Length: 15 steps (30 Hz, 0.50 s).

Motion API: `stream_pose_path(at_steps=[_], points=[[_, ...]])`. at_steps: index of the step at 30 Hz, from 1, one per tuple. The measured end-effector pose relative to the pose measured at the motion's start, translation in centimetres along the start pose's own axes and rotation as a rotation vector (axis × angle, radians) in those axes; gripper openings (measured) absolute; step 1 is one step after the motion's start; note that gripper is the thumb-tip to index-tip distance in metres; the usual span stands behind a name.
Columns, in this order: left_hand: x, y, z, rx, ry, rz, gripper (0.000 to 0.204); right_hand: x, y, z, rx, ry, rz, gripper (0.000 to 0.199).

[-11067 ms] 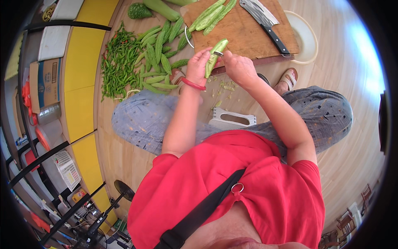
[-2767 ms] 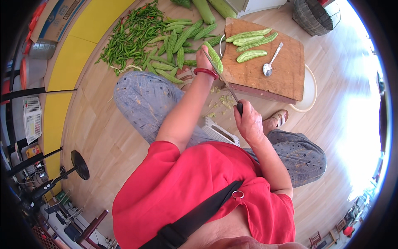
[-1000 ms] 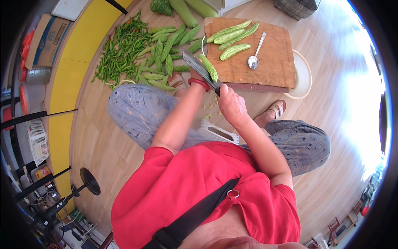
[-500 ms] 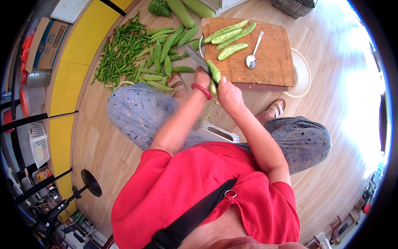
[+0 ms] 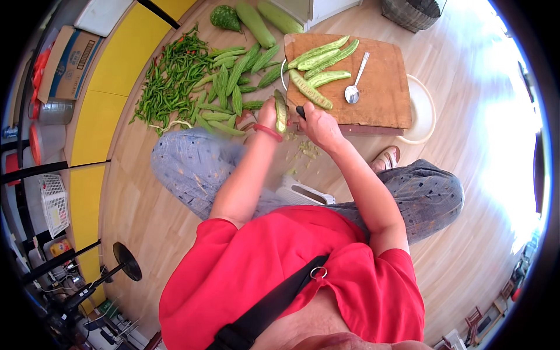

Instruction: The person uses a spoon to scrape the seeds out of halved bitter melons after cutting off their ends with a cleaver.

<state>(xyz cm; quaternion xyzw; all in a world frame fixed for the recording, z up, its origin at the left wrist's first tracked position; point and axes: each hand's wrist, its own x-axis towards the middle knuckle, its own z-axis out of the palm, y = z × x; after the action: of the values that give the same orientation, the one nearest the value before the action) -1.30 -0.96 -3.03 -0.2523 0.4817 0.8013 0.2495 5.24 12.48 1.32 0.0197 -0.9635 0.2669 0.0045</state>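
Observation:
My left hand (image 5: 268,115) is closed round a halved bitter melon (image 5: 281,112), its pale cut face showing. Just right of it, at the near left corner of the wooden cutting board (image 5: 379,76), my right hand (image 5: 321,127) grips a knife by its black handle (image 5: 301,111); most of the blade is hard to make out. One bitter melon half (image 5: 310,91) lies cut face up at the board's left edge, seeds in it. Several more halves (image 5: 319,58) rest beyond it, and a metal spoon (image 5: 357,80) lies to their right.
Whole bitter melons (image 5: 234,76) and a heap of green chillies (image 5: 172,79) cover the floor at left, with long gourds (image 5: 255,24) behind. Scraps (image 5: 308,150) litter the floor before me. A pale round basin (image 5: 424,111) sits partly under the board; a woven basket (image 5: 411,14) stands far right.
The bitter melon has been split: one half now lies on the board, the other stays in my left hand. My hands have moved apart, and the knife has come away from the melon.

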Motion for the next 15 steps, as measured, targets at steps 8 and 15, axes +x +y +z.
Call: stream_pose_path(at_steps=[8,15], points=[[2.6,-1.5,-1.8,-0.164,-0.173,-0.049,0.040,0.7,2.1,-4.9,0.034,0.269,0.343,0.026],[0.6,-1.4,0.5,-0.293,-0.412,-0.122,0.034,0.2,13.9,-7.1,-0.317,0.270,0.745,0.032]])
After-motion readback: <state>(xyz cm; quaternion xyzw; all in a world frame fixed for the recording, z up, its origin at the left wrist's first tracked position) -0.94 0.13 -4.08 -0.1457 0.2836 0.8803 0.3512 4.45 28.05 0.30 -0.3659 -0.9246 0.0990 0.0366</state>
